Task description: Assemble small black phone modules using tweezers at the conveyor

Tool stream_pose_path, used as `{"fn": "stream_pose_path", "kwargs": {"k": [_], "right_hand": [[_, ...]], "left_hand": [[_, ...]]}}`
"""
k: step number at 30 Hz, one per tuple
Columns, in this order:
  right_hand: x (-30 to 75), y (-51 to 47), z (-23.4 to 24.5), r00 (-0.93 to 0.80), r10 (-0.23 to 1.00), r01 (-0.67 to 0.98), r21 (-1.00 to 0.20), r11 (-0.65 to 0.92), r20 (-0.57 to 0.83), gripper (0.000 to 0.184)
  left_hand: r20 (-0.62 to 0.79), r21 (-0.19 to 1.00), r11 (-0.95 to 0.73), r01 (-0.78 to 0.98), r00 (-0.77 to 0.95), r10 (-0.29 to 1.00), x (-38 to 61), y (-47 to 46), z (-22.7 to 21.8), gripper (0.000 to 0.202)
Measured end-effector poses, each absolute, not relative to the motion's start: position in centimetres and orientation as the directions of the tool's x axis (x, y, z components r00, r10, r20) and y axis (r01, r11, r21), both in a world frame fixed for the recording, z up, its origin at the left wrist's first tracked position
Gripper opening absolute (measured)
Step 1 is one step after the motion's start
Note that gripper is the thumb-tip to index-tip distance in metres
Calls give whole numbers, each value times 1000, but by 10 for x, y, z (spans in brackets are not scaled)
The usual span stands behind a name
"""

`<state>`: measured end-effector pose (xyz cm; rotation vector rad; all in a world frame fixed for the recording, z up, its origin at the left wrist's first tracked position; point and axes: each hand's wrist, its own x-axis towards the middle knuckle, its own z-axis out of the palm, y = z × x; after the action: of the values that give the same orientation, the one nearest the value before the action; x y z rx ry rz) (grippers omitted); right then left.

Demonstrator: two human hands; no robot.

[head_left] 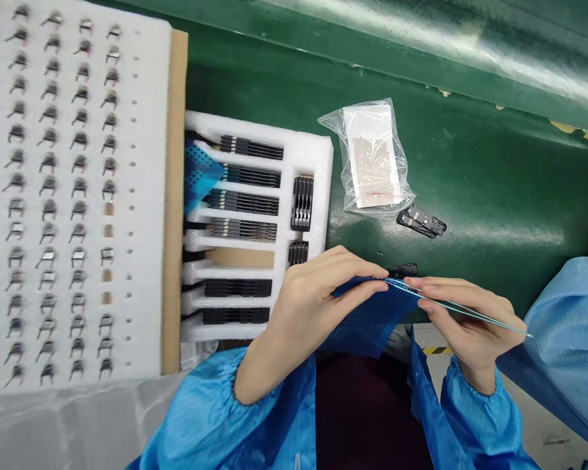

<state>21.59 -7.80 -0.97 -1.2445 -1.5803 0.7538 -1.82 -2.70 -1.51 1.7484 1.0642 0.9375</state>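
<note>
My left hand point(318, 294) is closed, thumb and index finger pinching a blue perforated sheet point(362, 323) that hangs below the fingertips. On the other side, my right hand point(470, 316) is closed on thin light-blue sheets point(453, 304) seen almost edge-on. These meet the perforated sheet between the two hands; whether they are one piece with it I cannot tell. Just behind the fingertips lies a small black part point(404, 269), partly hidden. Farther back, a few flat black parts point(421, 220) rest on the green table beside a clear bag.
A white foam tray point(326, 176) holds rows of black parts and a piece of blue perforated sheet point(203, 173). Left of it stands a large foam board point(149, 196) with many small metal clips. The clear bag point(375, 156) contains white and brown pieces. Another person's blue sleeve point(568, 326) is at right.
</note>
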Motion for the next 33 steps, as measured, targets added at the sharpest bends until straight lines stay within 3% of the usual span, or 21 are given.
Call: {"fn": "stream_pose_path", "kwargs": {"k": [6, 33], "right_hand": [[214, -77, -11, -48, 933, 362, -865, 349, 356, 55], [214, -75, -12, -72, 925, 364, -853, 373, 373, 57]], "left_hand": [[151, 924, -260, 282, 355, 922, -17, -27, -14, 6], [156, 921, -267, 283, 359, 920, -18, -28, -16, 8]]}}
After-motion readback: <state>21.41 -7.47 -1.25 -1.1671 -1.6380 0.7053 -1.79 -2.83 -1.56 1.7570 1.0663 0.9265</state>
